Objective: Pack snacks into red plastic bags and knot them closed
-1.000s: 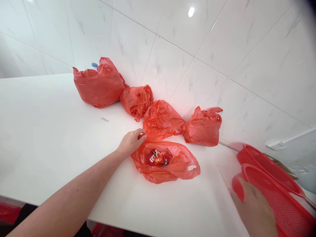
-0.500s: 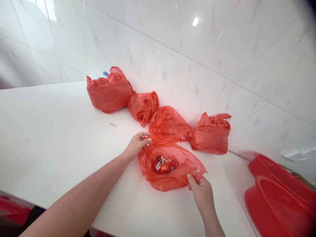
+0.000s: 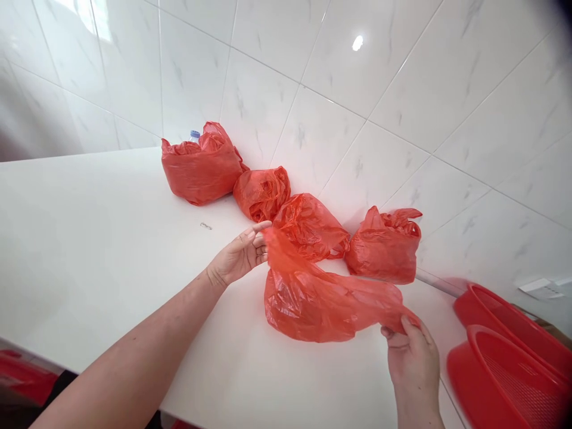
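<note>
A thin red plastic bag [image 3: 322, 304] is stretched sideways between my two hands, its mouth drawn together so its contents are hidden. My left hand [image 3: 241, 253] grips the upper left corner, with the index finger reaching out along the plastic. At the lower right, my right hand [image 3: 413, 348] pinches the other corner between thumb and fingers. Just behind lies another loose red bag [image 3: 310, 223], close to the left fingertips.
More red bags stand along the tiled wall: a bundled bag [image 3: 263, 190], a full bag [image 3: 201, 170] with a bottle cap [image 3: 195, 135] showing, and a knotted bag [image 3: 384, 247]. Red plastic baskets [image 3: 500, 369] sit at right. A small clip-like piece [image 3: 206, 226] lies on the white table [image 3: 89, 250].
My hands have moved apart, the right one outward to the right. The bag's open mouth, which showed red packets inside, is now pulled flat and closed over them.
</note>
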The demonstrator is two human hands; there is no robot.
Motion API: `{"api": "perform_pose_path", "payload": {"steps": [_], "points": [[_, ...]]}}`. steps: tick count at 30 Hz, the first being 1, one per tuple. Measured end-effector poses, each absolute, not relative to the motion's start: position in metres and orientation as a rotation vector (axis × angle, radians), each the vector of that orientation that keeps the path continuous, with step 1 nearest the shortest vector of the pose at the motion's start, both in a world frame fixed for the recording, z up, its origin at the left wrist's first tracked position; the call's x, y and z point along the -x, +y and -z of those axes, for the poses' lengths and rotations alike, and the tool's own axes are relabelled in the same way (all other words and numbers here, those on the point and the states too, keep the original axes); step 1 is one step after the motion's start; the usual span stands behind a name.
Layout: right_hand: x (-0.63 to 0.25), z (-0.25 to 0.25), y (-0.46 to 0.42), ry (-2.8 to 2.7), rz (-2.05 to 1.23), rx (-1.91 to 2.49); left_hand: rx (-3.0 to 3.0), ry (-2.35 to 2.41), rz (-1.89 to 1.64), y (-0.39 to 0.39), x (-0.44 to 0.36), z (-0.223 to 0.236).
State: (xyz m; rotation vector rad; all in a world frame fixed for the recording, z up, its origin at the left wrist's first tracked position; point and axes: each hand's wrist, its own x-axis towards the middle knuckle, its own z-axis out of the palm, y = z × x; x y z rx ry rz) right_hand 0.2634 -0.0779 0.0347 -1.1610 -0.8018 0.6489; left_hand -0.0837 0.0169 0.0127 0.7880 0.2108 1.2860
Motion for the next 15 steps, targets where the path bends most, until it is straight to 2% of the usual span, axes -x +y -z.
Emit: {"api": "perform_pose_path", "payload": {"steps": [5, 10, 15], "points": [[-0.279, -0.038, -0.09, -0.822, -0.764, 1.002, -1.062, 0.687, -1.213, 0.027, 0.083, -0.001], [-0.276, -0.04, -0.099, -1.086, -0.853, 0.933, -1.502, 0.681, -0.947, 0.015, 0.065, 0.001], [-0.27, -0.02, -0.089, -1.11, -0.834, 1.143, -1.596, 0.712, -0.947, 0.001, 0.039, 0.003]]}}
